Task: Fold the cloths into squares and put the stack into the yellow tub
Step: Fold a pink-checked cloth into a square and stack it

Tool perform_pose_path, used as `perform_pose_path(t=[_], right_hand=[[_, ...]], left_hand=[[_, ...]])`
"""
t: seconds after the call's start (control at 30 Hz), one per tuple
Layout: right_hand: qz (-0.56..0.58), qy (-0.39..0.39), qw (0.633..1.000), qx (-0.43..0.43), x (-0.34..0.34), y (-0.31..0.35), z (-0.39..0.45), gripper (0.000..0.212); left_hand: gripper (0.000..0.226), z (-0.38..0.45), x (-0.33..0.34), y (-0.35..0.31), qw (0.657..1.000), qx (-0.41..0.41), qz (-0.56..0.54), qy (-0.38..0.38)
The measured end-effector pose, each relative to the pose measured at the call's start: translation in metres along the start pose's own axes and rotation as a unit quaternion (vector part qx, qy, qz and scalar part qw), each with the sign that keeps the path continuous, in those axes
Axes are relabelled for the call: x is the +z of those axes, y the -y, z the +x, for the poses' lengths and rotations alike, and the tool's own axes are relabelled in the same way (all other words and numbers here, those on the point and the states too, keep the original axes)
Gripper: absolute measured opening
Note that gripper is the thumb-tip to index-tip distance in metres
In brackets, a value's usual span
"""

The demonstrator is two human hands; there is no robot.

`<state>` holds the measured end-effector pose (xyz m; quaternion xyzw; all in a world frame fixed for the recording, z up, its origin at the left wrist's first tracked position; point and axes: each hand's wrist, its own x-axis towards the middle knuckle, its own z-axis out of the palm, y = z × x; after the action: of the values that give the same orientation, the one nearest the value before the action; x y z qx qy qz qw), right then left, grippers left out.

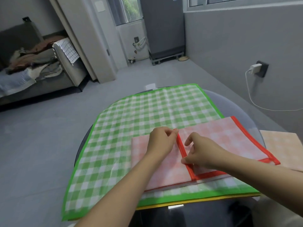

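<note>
**Red cloth mid-fold on top of the green one**

The red cloth lies on the green checked cloth, toward its near right corner. Left hand pinches the red border at the top of the fold, and the right hand pinches it lower down.

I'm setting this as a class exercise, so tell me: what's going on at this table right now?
A person is folding a red-edged checked cloth that lies on a larger green checked cloth spread over the table. The left hand pinches the far end of the folded-over red border, and the right hand pinches the same border nearer the person. The fold looks partway done. A peach-coloured cloth lies at the right. No yellow tub is in view.
</note>
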<state>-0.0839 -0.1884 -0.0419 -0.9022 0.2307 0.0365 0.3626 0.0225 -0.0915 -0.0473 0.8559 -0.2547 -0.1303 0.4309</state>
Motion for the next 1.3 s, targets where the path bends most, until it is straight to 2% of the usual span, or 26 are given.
perform_pose_path(t=[0.1,0.17,0.27,0.37,0.5,0.6,0.7,0.83,1.17,1.23,1.3], right_hand=[[0.002,0.002,1.000,-0.015,0.004,0.000,-0.001,0.046],[0.005,0.001,1.000,-0.021,0.005,0.000,-0.002,0.044],[-0.005,0.006,1.000,-0.028,0.005,-0.001,-0.004,0.042],[-0.068,0.003,0.997,-0.039,-0.001,-0.004,-0.002,0.044],[-0.141,-0.061,0.988,-0.030,-0.017,-0.018,0.010,0.050],[-0.135,-0.102,0.985,-0.038,-0.030,-0.033,0.022,0.049],[-0.098,-0.108,0.988,-0.057,-0.037,-0.038,0.027,0.039],[-0.128,-0.104,0.983,-0.082,-0.034,-0.042,0.027,0.034],[-0.136,-0.124,0.978,-0.100,-0.027,-0.049,0.025,0.032],[-0.166,-0.138,0.971,-0.104,-0.024,-0.051,0.022,0.033],[-0.210,-0.175,0.955,-0.119,-0.020,-0.051,0.017,0.032]], left_hand=[[0.019,0.006,-0.002,0.009,0.983,0.073,0.170,-0.007],[0.018,0.011,-0.006,0.014,0.972,0.094,0.215,0.007],[0.013,0.015,-0.012,0.019,0.982,0.103,0.153,0.038],[0.011,0.014,-0.018,0.021,0.987,0.089,0.134,0.025],[0.015,0.004,-0.023,0.022,0.992,0.042,0.118,0.009],[0.017,-0.008,-0.021,0.019,0.995,0.023,0.096,0.027],[0.018,-0.016,-0.016,0.019,0.994,0.043,0.098,0.027],[0.017,-0.020,-0.011,0.021,0.993,0.076,0.088,0.007],[0.036,-0.029,0.002,0.034,0.970,0.163,0.180,-0.017],[0.047,-0.031,0.003,0.033,0.959,0.176,0.222,0.013],[0.059,-0.033,0.003,0.033,0.944,0.175,0.269,0.076]])
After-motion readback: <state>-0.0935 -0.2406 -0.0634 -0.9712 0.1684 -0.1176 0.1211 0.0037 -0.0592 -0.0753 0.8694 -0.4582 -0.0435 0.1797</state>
